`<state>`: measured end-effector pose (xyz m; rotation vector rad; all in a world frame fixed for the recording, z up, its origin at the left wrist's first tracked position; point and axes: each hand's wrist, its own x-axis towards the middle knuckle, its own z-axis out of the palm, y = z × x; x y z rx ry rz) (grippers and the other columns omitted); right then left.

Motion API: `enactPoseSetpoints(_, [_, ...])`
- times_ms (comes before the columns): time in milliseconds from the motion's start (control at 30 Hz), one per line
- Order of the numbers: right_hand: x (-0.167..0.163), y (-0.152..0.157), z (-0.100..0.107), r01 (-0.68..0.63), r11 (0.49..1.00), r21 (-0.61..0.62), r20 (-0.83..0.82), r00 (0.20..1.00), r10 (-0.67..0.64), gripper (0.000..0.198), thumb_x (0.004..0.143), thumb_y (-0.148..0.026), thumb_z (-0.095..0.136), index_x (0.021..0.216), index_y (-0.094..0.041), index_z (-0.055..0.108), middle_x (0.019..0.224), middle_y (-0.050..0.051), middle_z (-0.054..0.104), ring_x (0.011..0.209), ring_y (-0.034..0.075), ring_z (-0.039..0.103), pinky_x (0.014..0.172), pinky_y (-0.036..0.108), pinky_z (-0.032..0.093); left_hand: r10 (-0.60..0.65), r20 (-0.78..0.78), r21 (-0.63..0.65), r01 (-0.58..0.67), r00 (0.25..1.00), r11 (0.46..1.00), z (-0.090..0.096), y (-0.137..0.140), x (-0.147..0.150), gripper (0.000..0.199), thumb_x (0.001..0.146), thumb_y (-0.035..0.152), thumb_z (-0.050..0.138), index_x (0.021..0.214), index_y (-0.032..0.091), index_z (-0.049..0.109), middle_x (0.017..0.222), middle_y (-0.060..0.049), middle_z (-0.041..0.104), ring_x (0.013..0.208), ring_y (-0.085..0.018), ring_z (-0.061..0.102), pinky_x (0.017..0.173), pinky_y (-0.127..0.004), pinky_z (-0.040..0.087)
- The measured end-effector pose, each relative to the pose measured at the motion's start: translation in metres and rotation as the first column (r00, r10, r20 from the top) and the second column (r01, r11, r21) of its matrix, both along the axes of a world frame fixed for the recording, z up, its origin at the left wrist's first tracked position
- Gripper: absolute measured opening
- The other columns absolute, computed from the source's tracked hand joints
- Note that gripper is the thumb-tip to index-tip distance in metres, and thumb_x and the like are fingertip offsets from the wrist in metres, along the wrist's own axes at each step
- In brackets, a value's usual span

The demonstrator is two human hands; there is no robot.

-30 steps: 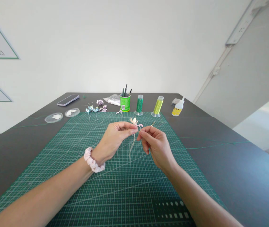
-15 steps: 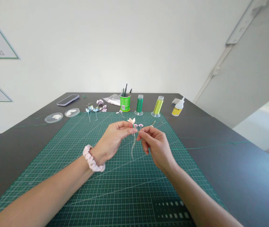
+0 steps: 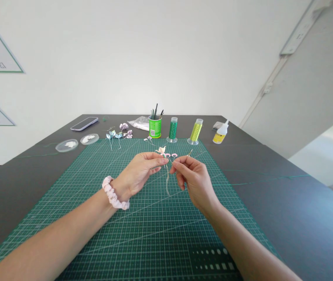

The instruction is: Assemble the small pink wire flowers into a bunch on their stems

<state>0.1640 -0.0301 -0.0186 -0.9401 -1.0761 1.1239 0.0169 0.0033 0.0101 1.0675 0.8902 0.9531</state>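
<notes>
My left hand, with a pink scrunchie on its wrist, pinches a small cream flower by its stem between thumb and index finger. Pale stem strands hang below those fingertips, over the cutting mat. Just to the right, my right hand is closed in a pinch on a thin thread that runs toward the stem; its far end is too fine to follow. Small pink petal pieces on wires lie behind the hands. A pointed metal tip shows behind my right hand, the rest hidden.
A green cutting mat covers the table's middle. Along its far side stand a green can of tools, a dark green thread spool, a yellow-green spool and a glue bottle. Blue flowers, dishes and a phone lie left.
The flower has tilted and shifted slightly left in my left fingers. The hanging strands have swung to the right. My right hand has moved only slightly, still pinching.
</notes>
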Motion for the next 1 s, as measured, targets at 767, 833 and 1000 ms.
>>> enactPoseSetpoints(767, [0.0022,0.0013,-0.0039,0.024,0.997,0.067,0.039,0.999,-0.027,0.017,0.077,-0.030,0.067,0.066,-0.019,0.062,0.054,-0.005,0.060,0.033,0.004,0.037,0.031,0.019,0.029,-0.037,-0.110,0.005,0.038,0.993,0.999,0.0059,0.0000,-0.0009,0.024,0.049,0.026,0.088,0.055,0.016,0.067,0.060,0.002,0.058,0.066,-0.012,0.046,0.073,-0.031,0.035])
enactPoseSetpoints(833, [0.0023,0.0013,-0.0040,0.028,0.997,0.066,0.040,0.999,-0.031,0.017,0.077,-0.030,0.067,0.066,-0.019,0.062,0.054,-0.005,0.060,0.033,0.005,0.037,0.031,0.019,0.029,-0.043,-0.100,0.005,0.044,0.994,0.999,0.0069,-0.0004,-0.0005,0.023,0.049,0.025,0.088,0.055,0.015,0.067,0.059,0.002,0.058,0.066,-0.011,0.046,0.072,-0.030,0.035])
enactPoseSetpoints(1000, [0.0021,0.0013,-0.0036,0.033,0.998,0.057,0.036,0.999,-0.035,0.017,0.077,-0.030,0.067,0.065,-0.018,0.061,0.054,-0.005,0.059,0.033,0.004,0.036,0.031,0.019,0.029,-0.062,-0.076,0.021,0.063,0.995,0.998,0.0077,-0.0016,-0.0003,0.022,0.050,0.022,0.087,0.055,0.015,0.067,0.060,0.002,0.059,0.067,-0.012,0.047,0.071,-0.030,0.035])
